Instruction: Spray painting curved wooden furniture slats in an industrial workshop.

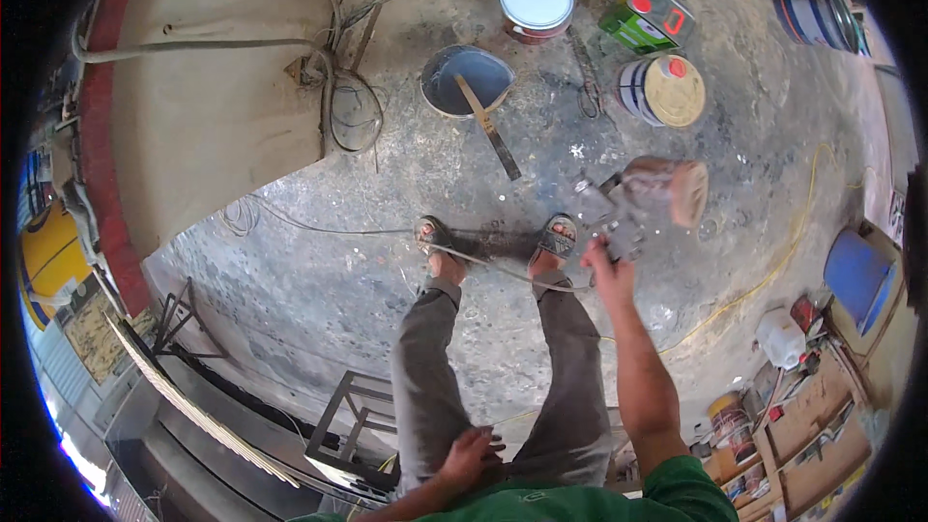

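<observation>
My right hand [611, 275] is closed around the handle of a spray gun [619, 222], a grey metal body slightly smeared by motion. The gun carries a brownish, paint-stained cup [667, 188] and is held over the floor to the right of my feet. A thin hose [493, 266] runs from near the gun past my ankles toward the left. My left hand [471, 456] lies against my left thigh, fingers apart and holding nothing. Ahead of my feet stands a bucket [435, 77] coated grey inside, with a flat wooden stick [486, 123] leaning out over its rim.
Beyond the bucket are a white-lidded tin [537, 0], a green can [640, 21] and a pail with a red cap [667, 92]. A large pale board [217, 106] with coiled hose [353, 101] lies left. A metal stand [353, 416] is near left; a blue container [858, 275] is right.
</observation>
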